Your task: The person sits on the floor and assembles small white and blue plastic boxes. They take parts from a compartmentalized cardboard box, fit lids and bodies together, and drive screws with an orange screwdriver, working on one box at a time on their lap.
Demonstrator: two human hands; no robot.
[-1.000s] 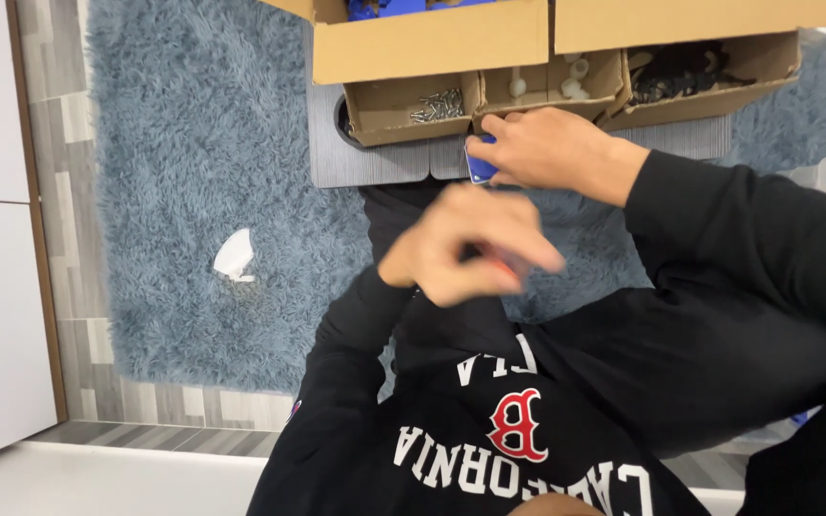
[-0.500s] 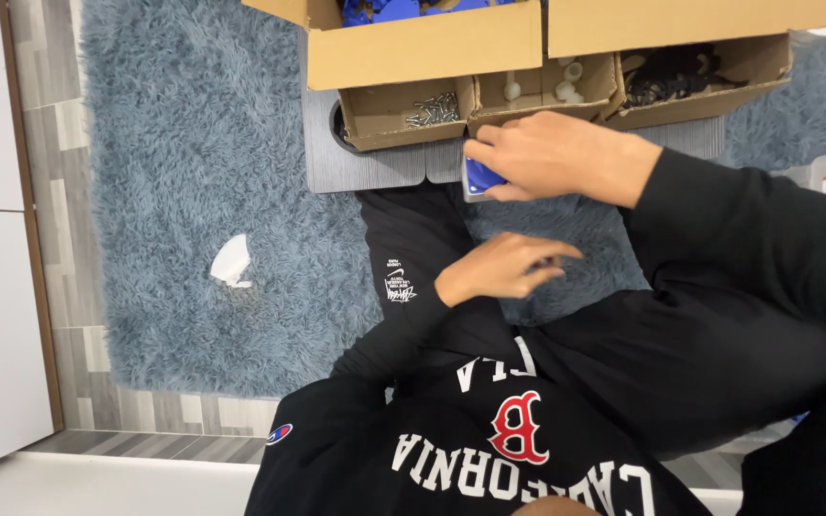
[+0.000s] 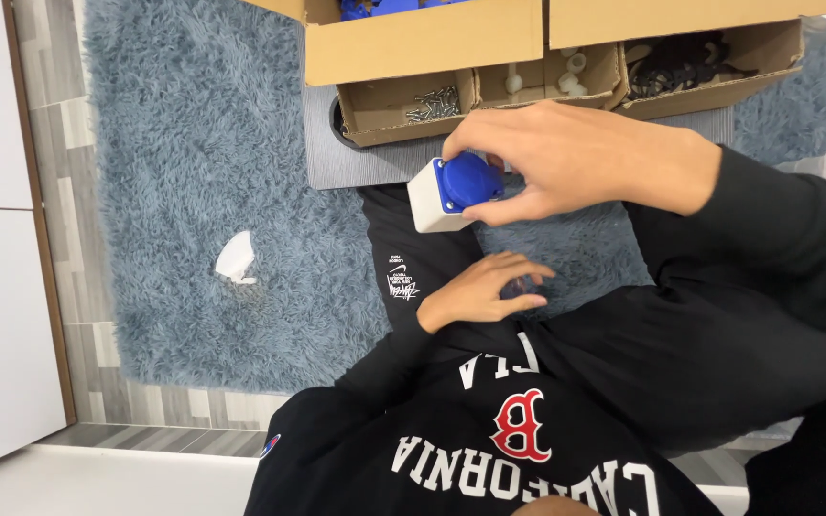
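My right hand (image 3: 585, 158) grips socket box (image 3: 451, 194) | left hand (image 3: 480, 291) half curled, empty, just below box

shaggy blue rug (image 3: 174, 143), matt cardboard boxes (image 3: 423, 43)

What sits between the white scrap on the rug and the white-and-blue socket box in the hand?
Head view: only bare blue shag rug between the white scrap and the socket box held by the right hand.
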